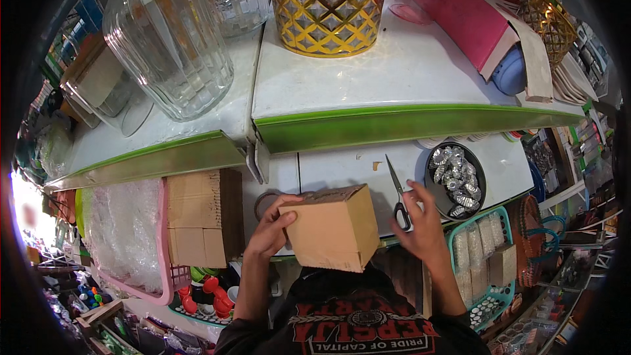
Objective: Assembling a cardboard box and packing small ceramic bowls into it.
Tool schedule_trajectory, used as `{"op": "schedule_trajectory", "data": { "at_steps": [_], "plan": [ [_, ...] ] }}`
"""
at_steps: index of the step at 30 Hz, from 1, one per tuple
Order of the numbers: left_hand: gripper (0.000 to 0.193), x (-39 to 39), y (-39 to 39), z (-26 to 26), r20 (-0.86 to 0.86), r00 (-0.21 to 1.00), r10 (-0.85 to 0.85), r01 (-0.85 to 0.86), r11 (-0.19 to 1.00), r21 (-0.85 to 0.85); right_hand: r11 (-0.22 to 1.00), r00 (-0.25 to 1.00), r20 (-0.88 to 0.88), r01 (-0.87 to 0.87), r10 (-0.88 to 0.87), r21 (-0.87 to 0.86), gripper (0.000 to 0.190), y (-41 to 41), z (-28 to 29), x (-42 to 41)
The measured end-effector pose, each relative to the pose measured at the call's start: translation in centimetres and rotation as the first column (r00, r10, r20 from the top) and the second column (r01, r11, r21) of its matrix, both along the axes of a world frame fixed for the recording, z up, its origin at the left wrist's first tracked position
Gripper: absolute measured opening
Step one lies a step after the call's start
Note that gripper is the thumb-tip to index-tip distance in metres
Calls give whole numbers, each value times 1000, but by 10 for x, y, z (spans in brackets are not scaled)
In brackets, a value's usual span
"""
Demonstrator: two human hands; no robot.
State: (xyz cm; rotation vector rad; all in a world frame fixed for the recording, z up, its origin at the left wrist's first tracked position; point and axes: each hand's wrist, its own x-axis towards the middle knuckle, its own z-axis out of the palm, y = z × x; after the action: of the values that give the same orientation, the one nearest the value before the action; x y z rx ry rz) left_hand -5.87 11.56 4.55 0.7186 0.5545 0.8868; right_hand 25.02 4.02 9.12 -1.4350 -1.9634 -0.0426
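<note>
A small brown cardboard box [323, 236] is tilted in front of my chest. My left hand [271, 224] grips its left side, thumb on the near face and fingers behind the upper edge. To the right, my right hand [419, 224] is at the black handles of a pair of scissors [400, 207], fingers spread. Whether it grips the scissors or just hovers over them is unclear. The blades point up and away from me, above the lower white shelf [335, 170]. Partly hidden behind my left hand is a brown tape roll [264, 203].
A dark round pan [482, 177] holds crinkled silver foil cups [456, 177]. A green-edged upper shelf [394, 125] overhangs the far side, bearing a glass jar [167, 49] and a gold-patterned container [328, 10]. Cartons [194, 222] and a pink basket [165, 246] stand left, a teal basket [505, 236] right.
</note>
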Motion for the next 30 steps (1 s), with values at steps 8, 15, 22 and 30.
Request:
{"op": "schedule_trajectory", "data": {
  "at_steps": [8, 15, 22, 30],
  "plan": [
    [35, 0, 4, -12, -297, 935, -196, 173, 980, -102, 940, 933, 183, -271, 310, -209, 82, -21, -3, -29],
    [83, -4, -3, -13, -378, 871, -314, 306, 948, -82, 880, 907, -409, -274, 102, -389, 89, -3, -5, -17],
    [76, -3, -9, -15, -478, 823, -305, 380, 922, 66, 819, 880, -470, -224, -62, -528, 89, 2, -27, -7],
    [60, 8, -11, -24, -522, 807, -276, 354, 934, 53, 720, 899, -408, -180, -156, -671, 104, 8, -45, -3]
  ]
}}
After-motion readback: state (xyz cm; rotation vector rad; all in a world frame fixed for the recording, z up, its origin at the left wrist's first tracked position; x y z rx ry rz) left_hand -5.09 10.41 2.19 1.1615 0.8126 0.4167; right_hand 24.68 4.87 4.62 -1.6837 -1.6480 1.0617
